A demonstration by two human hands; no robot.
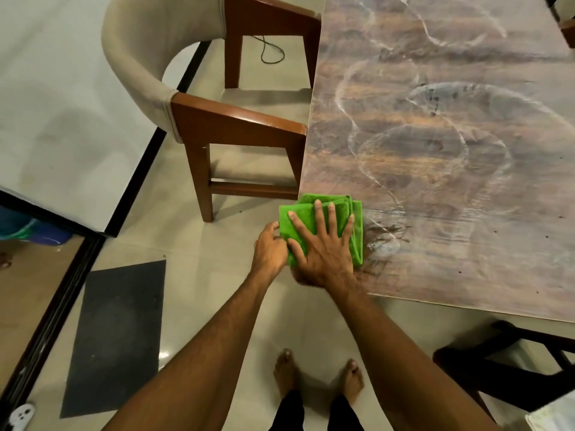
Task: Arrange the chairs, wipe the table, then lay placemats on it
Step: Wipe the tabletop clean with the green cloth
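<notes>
A folded green cloth (354,231) lies at the near left corner of the brown marbled table (451,157), hanging slightly past the edge. My right hand (323,247) presses flat on the cloth with fingers spread. Just off the table's corner, my left hand (270,250) pinches the cloth's left edge. Curved wet streaks run across the tabletop. A beige upholstered chair with brown wooden arms (217,116) stands at the table's left side, its arm tips touching the table edge.
A dark mat (118,334) lies on the tiled floor to the left. A black-framed white panel (62,126) lies beyond it. A dark chair frame (510,359) shows under the table's near edge at right. My bare feet (317,377) stand below. A cable (272,51) lies on the floor.
</notes>
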